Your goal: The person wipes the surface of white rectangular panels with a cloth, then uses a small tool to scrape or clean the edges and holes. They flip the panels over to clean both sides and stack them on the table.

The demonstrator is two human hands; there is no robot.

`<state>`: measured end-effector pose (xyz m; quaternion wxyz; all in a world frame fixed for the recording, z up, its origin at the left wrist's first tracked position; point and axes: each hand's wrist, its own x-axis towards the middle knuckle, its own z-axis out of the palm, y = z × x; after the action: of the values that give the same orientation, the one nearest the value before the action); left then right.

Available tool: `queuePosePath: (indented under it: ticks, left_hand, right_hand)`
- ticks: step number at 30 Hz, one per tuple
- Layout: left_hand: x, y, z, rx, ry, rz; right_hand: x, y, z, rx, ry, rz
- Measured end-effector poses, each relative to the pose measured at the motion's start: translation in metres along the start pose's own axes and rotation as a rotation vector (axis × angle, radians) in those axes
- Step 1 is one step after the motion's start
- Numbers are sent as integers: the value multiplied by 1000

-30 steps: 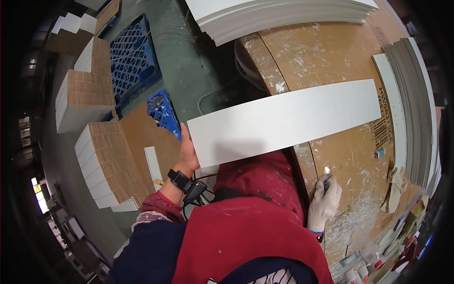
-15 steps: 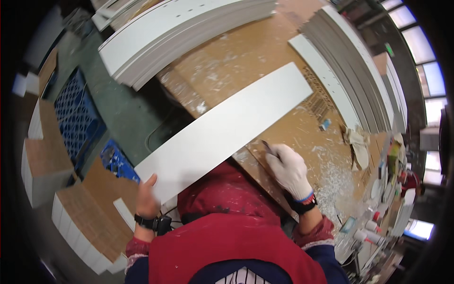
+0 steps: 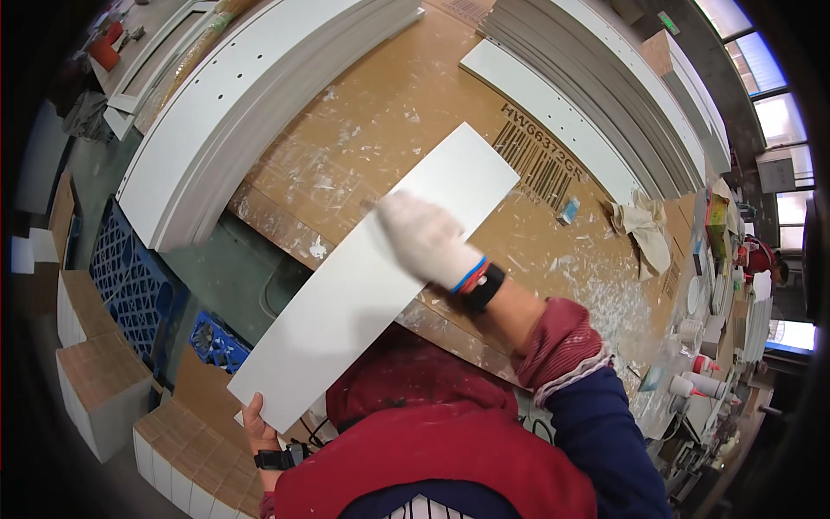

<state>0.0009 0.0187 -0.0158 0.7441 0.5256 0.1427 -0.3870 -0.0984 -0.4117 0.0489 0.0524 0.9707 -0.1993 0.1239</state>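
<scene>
A long white board (image 3: 337, 303) slants from my lap across the edge of the cardboard-covered bench (image 3: 363, 108). My bare left hand (image 3: 258, 427) grips its near left end, with the thumb on the upper face. Over the board's far long edge is my right hand (image 3: 422, 235), in a white glove and slightly blurred. Its fingers are closed around something small and dark, of which only a tip shows; the kind cannot be made out.
Stacked white panels with small holes (image 3: 216, 95) stand at the far left; another stack (image 3: 596, 86) is at the far right. A crumpled cloth (image 3: 641, 227) and small blue block (image 3: 568, 210) lie on the bench. Glue bottles (image 3: 696, 385) are at right, a blue pallet (image 3: 130, 268) at left.
My gloved right hand has moved left and away from me, from beside the board to over its far edge. The board's near end, with my left hand, sits lower in view.
</scene>
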Motion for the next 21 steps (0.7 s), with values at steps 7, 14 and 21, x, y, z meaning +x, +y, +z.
queuePosePath:
  ticks: [7, 14, 21]
  left_hand:
    - [0, 6, -4, 7, 17, -13]
    - [-2, 14, 15, 54, 40, -31]
    - [7, 4, -16, 57, -29, -1]
  right_hand:
    - [19, 175, -16, 87, -319, 650]
    - [28, 87, -36, 301, -378, 225]
    - [8, 153, -11, 212, -126, 468]
